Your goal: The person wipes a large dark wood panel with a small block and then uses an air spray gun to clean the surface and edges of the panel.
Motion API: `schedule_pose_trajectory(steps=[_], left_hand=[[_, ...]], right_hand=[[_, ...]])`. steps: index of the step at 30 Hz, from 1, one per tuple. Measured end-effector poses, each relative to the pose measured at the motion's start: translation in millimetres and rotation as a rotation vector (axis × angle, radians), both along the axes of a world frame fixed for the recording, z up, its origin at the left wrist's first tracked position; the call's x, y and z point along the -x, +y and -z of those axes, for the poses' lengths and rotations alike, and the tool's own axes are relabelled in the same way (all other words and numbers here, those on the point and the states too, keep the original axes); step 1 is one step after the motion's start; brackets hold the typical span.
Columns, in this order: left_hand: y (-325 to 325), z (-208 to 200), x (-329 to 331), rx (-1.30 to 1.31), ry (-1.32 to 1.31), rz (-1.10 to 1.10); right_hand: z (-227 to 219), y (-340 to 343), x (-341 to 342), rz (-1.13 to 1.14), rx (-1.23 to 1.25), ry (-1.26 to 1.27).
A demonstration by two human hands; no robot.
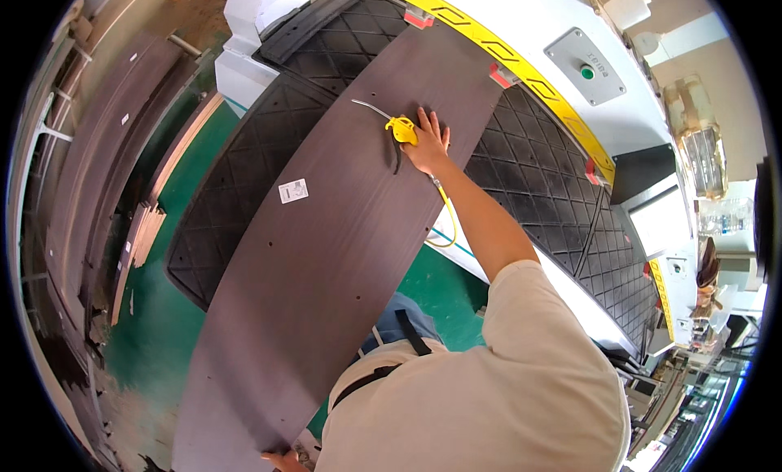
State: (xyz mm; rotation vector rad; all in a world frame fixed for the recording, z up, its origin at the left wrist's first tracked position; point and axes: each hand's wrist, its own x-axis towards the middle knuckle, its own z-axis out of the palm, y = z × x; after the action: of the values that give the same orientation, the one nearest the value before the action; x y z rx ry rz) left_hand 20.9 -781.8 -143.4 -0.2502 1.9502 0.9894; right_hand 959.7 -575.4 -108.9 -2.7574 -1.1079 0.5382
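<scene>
A long dark brown board [326, 228] runs diagonally across a black padded machine table [232, 171], its far end by the red-and-grey stops. Near that end, my right hand [428, 149] rests on the board with some fingers spread flat. It holds a yellow air blow gun [401, 130], whose thin metal nozzle points left; its handle is partly hidden under the palm. A yellow hose [450, 215] trails from the gun beside my forearm. At the lower edge, my left hand [283, 461] grips the board's near edge, mostly cut off by the picture. A white label [293, 191] sticks to the board.
A yellow marked strip [497, 48] borders the white machine, which carries a green button [587, 72]. Further brown boards [106, 138] stand at the left, with narrow strips [145, 232] beside them above the green floor [163, 342]. Clear containers [702, 158] stand at the right.
</scene>
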Motion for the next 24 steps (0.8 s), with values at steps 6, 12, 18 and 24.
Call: schedule_pose_trajectory(steps=[6, 12, 18, 24], left_hand=[[-4.0, -0.2, -1.9, 0.008, 0.040, 0.006], [-6.8, -2.6, -4.9, 0.031, 0.079, 0.012], [-9.9, -3.9, -7.4, 0.048, 0.127, 0.019], [-11.6, -6.4, 7.2, 0.056, 0.191, 0.058]], right_hand=[[-2.3, -1.2, 0.3, 0.004, -0.005, 0.023], [1.1, 0.1, 1.8, 0.013, -0.008, 0.010], [3.9, 4.5, -6.4, 0.015, 0.035, 0.014], [0.2, 3.5, -6.9, 0.016, 0.038, 0.015]])
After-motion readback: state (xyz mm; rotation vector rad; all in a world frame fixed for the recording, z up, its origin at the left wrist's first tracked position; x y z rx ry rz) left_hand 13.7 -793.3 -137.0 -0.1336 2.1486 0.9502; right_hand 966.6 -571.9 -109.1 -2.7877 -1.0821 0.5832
